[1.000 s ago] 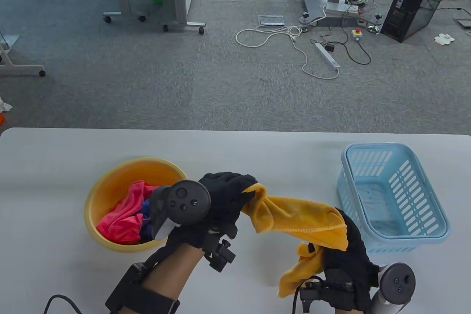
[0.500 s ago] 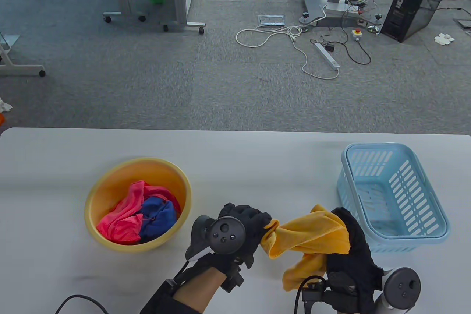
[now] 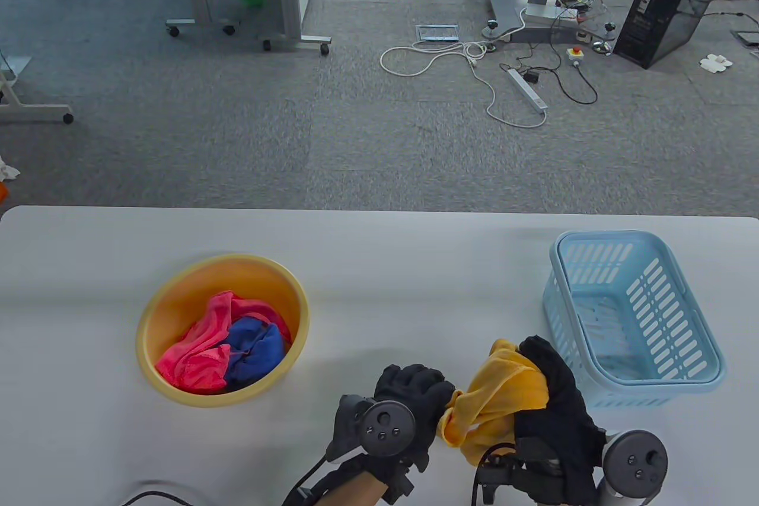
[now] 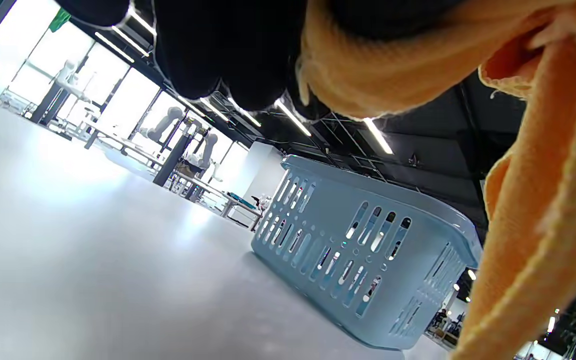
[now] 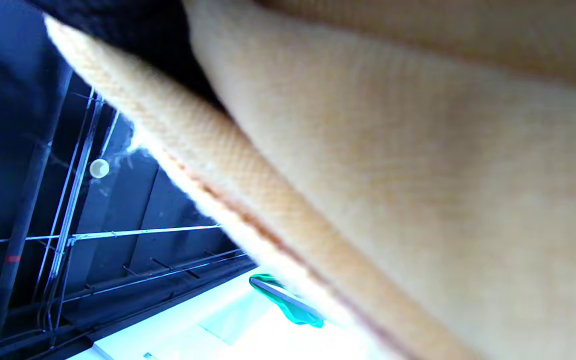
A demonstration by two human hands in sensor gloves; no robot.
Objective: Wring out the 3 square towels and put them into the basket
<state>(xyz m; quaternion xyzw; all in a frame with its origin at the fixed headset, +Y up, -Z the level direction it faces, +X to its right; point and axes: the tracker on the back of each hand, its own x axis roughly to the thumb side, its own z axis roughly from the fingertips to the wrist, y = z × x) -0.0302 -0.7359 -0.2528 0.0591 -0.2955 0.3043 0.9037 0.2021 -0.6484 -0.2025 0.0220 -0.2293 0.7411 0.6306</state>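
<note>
Both hands hold a yellow towel point(image 3: 495, 399) bunched above the table's near edge. My left hand point(image 3: 418, 396) grips its left end, and my right hand point(image 3: 548, 387) grips the right part from above. The towel point(image 4: 533, 210) fills the right side of the left wrist view and the towel point(image 5: 418, 165) covers most of the right wrist view. A pink towel point(image 3: 198, 343) and a blue towel point(image 3: 255, 349) lie crumpled in the yellow basin point(image 3: 178, 292). The light blue basket point(image 3: 652, 363) stands to the right, with no towel in it.
The white table point(image 3: 379, 245) runs across the table view. Beyond its far edge lies grey carpet with cables point(image 3: 474, 64), a desk base and a computer tower point(image 3: 673, 5). The basket point(image 4: 368, 250) shows close by in the left wrist view.
My left hand has moved right and toward the near edge, closing on my right hand. The yellow towel, stretched between the hands before, is now bunched short between them.
</note>
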